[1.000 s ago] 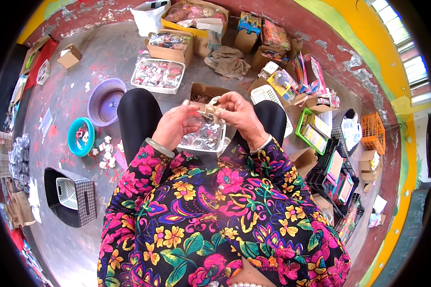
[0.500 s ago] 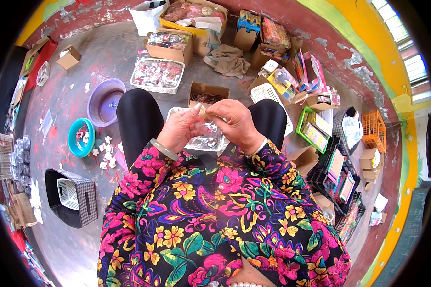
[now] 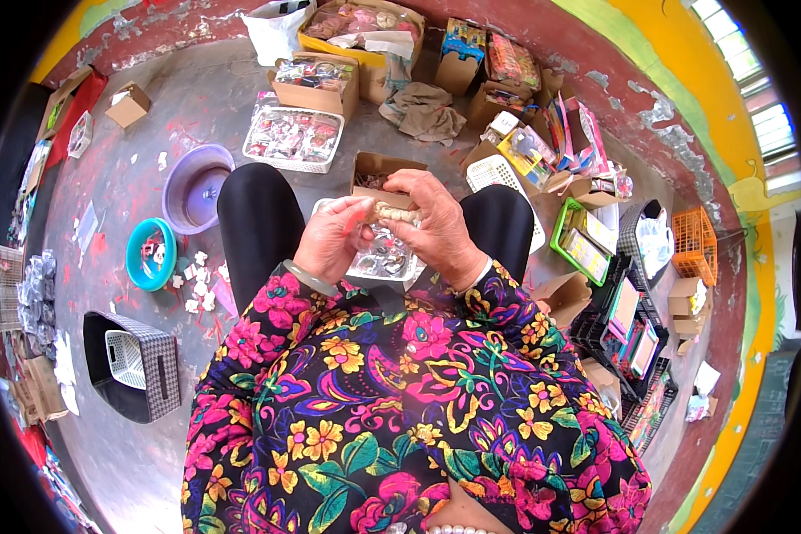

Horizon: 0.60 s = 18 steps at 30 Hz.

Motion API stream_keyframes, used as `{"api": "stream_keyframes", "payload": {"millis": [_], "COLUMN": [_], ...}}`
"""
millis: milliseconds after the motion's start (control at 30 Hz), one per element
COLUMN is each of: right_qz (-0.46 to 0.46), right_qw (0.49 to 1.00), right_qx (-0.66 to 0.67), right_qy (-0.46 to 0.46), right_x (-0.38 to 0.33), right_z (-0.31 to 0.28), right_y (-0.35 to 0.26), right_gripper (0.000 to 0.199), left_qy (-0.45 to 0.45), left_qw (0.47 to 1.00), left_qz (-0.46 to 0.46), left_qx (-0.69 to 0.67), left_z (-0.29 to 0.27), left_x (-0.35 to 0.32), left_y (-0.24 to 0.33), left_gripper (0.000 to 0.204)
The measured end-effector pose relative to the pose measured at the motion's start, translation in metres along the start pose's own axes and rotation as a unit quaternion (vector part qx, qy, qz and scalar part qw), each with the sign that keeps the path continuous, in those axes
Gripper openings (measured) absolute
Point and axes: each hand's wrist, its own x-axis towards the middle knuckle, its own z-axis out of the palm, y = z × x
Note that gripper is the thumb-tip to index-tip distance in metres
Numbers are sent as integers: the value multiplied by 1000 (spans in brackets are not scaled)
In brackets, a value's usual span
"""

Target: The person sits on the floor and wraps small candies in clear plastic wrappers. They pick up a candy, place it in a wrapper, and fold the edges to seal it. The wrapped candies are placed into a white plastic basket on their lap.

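Between my knees, both hands work on a small cream, bumpy band [image 3: 397,213], whose exact kind I cannot make out. My left hand [image 3: 334,240] pinches its left end with thumb and fingers. My right hand [image 3: 438,230] grips the other end, its fingers curled over the top and the thumb below. Just beneath the hands is a white plastic basket [image 3: 362,282] holding small items in clear wrapping; the hands partly cover it. Beyond them stands an open cardboard box [image 3: 392,164] with dark reddish-brown contents.
A white basket of packaged items [image 3: 330,160] sits ahead. Purple [image 3: 178,191] and turquoise basins [image 3: 132,258] lie left, near a checked bin [image 3: 162,374] and white scraps [image 3: 200,287]. To the right are a green tray [image 3: 564,222], black crates [image 3: 587,331] and an orange crate [image 3: 695,245].
The cream band now shows stretched out between the hands, where before only a small bit showed at the fingertips. My right hand has risen slightly and its fingers have spread over the band.
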Motion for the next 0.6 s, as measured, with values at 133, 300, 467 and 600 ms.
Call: {"api": "stream_keyframes", "payload": {"millis": [133,300,467,600], "right_qz": [4,7,135,146], "right_qw": [997,995,970,967], "right_qx": [42,40,128,122], "right_qy": [-62,-86,-158,-167], "right_x": [-5,-6,-5,-10], "right_z": [0,0,-5,-8], "right_y": [11,16,19,27], "right_gripper": [31,30,26,24], "left_qy": [14,22,29,24], "left_qw": [1000,999,996,992], "left_qz": [-5,6,-34,-61], "left_qx": [-12,26,75,105], "left_z": [0,2,3,2], "left_x": [1,1,-1,-3], "left_y": [0,0,3,3], "left_gripper": [17,10,9,10]}}
